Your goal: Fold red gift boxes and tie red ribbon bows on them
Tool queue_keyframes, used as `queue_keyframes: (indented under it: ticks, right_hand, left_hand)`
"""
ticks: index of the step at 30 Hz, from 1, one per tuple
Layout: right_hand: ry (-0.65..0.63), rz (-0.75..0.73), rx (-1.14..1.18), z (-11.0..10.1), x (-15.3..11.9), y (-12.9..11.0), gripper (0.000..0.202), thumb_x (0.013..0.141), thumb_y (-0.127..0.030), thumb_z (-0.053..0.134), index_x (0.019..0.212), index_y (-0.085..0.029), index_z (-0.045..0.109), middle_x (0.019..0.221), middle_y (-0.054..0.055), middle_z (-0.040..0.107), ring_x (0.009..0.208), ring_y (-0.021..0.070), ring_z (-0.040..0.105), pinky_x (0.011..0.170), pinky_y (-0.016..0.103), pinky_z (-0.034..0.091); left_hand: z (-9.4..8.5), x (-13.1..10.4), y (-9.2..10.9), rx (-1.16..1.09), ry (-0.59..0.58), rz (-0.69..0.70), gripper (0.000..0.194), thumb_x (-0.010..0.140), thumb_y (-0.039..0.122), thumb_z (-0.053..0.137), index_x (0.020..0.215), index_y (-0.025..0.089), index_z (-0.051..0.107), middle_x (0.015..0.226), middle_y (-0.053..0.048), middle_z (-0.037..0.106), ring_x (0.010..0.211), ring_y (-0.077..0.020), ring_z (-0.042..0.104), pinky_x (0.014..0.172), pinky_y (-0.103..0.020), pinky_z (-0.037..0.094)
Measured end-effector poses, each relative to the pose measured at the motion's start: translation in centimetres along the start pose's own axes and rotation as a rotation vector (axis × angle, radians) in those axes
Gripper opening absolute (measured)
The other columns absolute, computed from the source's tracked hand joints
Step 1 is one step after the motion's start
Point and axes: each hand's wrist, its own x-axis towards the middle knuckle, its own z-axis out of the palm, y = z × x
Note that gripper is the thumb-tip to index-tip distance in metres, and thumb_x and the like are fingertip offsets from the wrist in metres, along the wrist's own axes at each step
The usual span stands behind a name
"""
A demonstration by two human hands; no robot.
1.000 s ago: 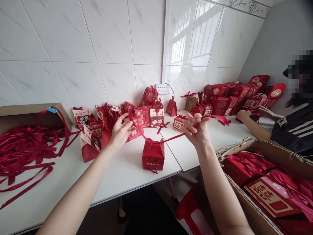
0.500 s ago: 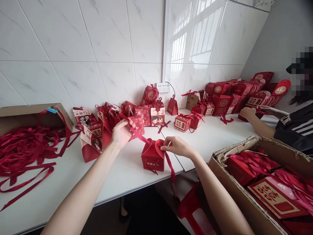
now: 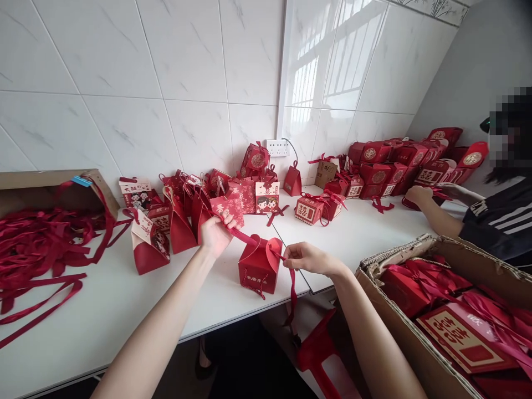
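Note:
A small red gift box (image 3: 258, 272) stands upright near the front edge of the white table, its rounded top flaps drawn together and a twisted cord hanging on its front. A red ribbon (image 3: 245, 237) passes through the top of the box. My left hand (image 3: 216, 233), up and left of the box, pinches one end of this ribbon. On the right side, my right hand (image 3: 306, 258) grips the ribbon close to the flap, and its loose tail hangs down over the table edge.
At left, a cardboard box (image 3: 58, 180) spills loose red ribbons. Several finished-looking gift boxes (image 3: 183, 221) stand along the wall. A carton (image 3: 361, 277) of ribboned boxes sits at right. Beyond it, a co-worker's hand (image 3: 418, 195) handles a red box beside a stack (image 3: 378, 166).
My right hand has moved off the flap to the right, drawing the ribbon with it. My left hand has come lower and closer to the box.

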Motion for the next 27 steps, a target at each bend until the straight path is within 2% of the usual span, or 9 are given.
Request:
queue_keyframes:
  ticks: [5,10,12,15,18,24,27]
  right_hand:
    - [0.099,0.008,0.027,-0.9,-1.5,0.2,0.02,0.071,-0.033,0.062,0.067,-0.017,0.051,0.064,-0.001,0.058,0.062,0.0111,0.052,0.06,0.025,0.039]
    - [0.367,-0.094,-0.194,-0.1,-2.3,-0.2,0.007,0.071,-0.025,0.057,0.074,-0.019,0.055,0.066,-0.003,0.054,0.061,0.011,0.047,0.062,0.027,0.039]
    - [0.407,-0.087,-0.199,0.1,-2.4,-0.4,0.014,0.073,-0.028,0.055,0.084,-0.018,0.058,0.066,-0.003,0.053,0.061,0.0117,0.048,0.062,0.027,0.04]
    - [0.35,-0.028,-0.079,0.1,-2.3,-0.2,0.027,0.075,-0.038,0.058,0.091,-0.017,0.06,0.064,-0.002,0.054,0.061,0.0132,0.052,0.061,0.028,0.041]
    - [0.235,0.032,-0.009,0.3,-2.0,0.7,0.03,0.072,-0.044,0.063,0.082,-0.016,0.062,0.063,-0.001,0.056,0.061,0.0139,0.055,0.061,0.027,0.041]
    - [0.11,0.043,0.132,3.0,-1.5,2.2,0.038,0.076,-0.054,0.06,0.077,-0.016,0.06,0.059,0.0,0.06,0.057,0.0124,0.054,0.06,0.027,0.042]
    - [0.117,0.007,0.247,4.1,-1.4,2.5,0.044,0.076,-0.059,0.057,0.072,-0.015,0.059,0.063,0.002,0.061,0.061,0.0128,0.057,0.065,0.028,0.045]
  left_hand:
    - [-1.6,0.2,-2.2,-0.046,0.014,-0.051,0.012,0.056,0.012,0.048,0.058,0.018,0.037,0.058,0.002,0.039,0.05,-0.01,0.044,0.057,-0.026,0.046]
    - [-3.3,0.4,-3.4,-0.091,0.052,-0.074,0.014,0.055,0.012,0.048,0.059,0.019,0.036,0.059,0.001,0.044,0.054,-0.0126,0.05,0.057,-0.026,0.046]
    - [-3.7,0.4,-3.4,-0.102,0.074,-0.075,0.012,0.055,0.012,0.047,0.059,0.018,0.038,0.059,0.0,0.045,0.055,-0.0134,0.051,0.056,-0.027,0.047]
    - [-3.8,0.2,-3.0,-0.118,0.105,-0.051,0.01,0.054,0.011,0.047,0.059,0.017,0.039,0.06,-0.001,0.048,0.055,-0.0141,0.053,0.056,-0.027,0.046]
    - [-3.8,-0.1,-2.0,-0.143,0.124,0.008,0.009,0.053,0.013,0.045,0.059,0.017,0.04,0.062,-0.001,0.05,0.057,-0.0138,0.054,0.057,-0.026,0.047]
    - [-4.0,-0.2,1.3,-0.178,0.097,0.139,0.012,0.051,0.015,0.045,0.061,0.018,0.039,0.062,0.002,0.051,0.057,-0.0121,0.055,0.061,-0.026,0.048]
    - [-3.0,0.3,3.3,-0.14,0.063,0.183,0.012,0.052,0.015,0.045,0.061,0.018,0.039,0.062,0.001,0.053,0.057,-0.013,0.055,0.06,-0.028,0.048]
